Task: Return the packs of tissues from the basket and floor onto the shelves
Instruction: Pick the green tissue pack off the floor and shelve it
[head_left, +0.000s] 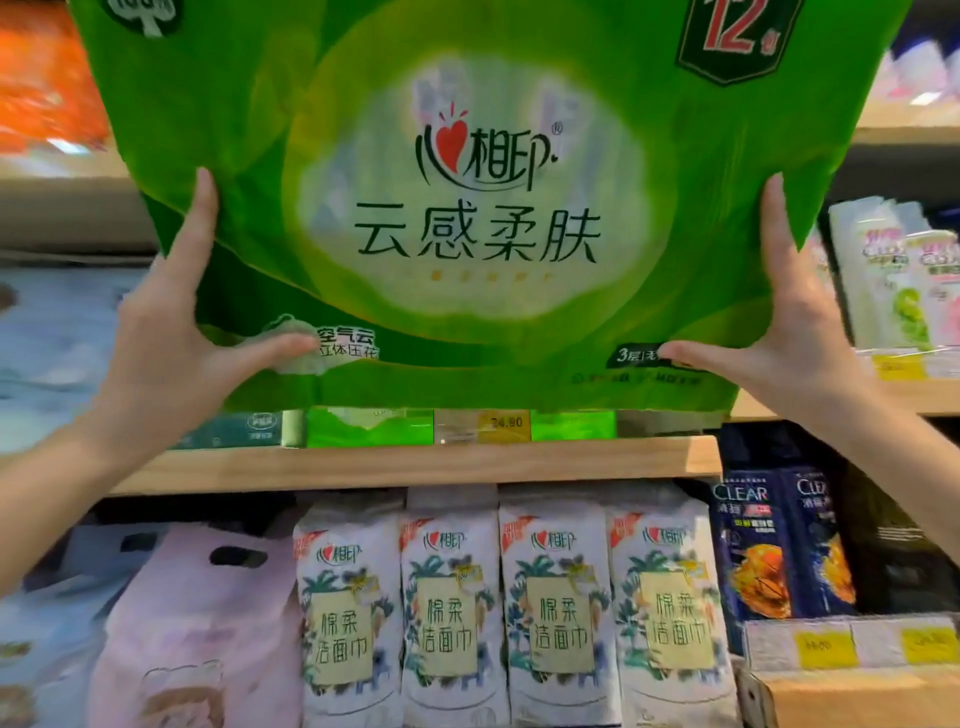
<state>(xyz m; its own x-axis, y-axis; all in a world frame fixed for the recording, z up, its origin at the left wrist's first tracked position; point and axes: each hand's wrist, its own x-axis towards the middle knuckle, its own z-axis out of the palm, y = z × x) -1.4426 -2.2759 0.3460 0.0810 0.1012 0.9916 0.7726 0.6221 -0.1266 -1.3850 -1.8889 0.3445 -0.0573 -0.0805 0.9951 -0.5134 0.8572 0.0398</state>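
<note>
The green tissue pack (467, 208) is lifted in front of the upper wooden shelf (415, 462), filling the view from 10 to 2 o'clock. The left hand (171, 332) presses its edge at 9 o'clock and the right hand (779, 338) at 3 o'clock, both holding it with index fingers upward and thumbs pointing inward.

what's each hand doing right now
Left hand: holding the green tissue pack by its left edge.
Right hand: holding the same pack's right edge.
</note>
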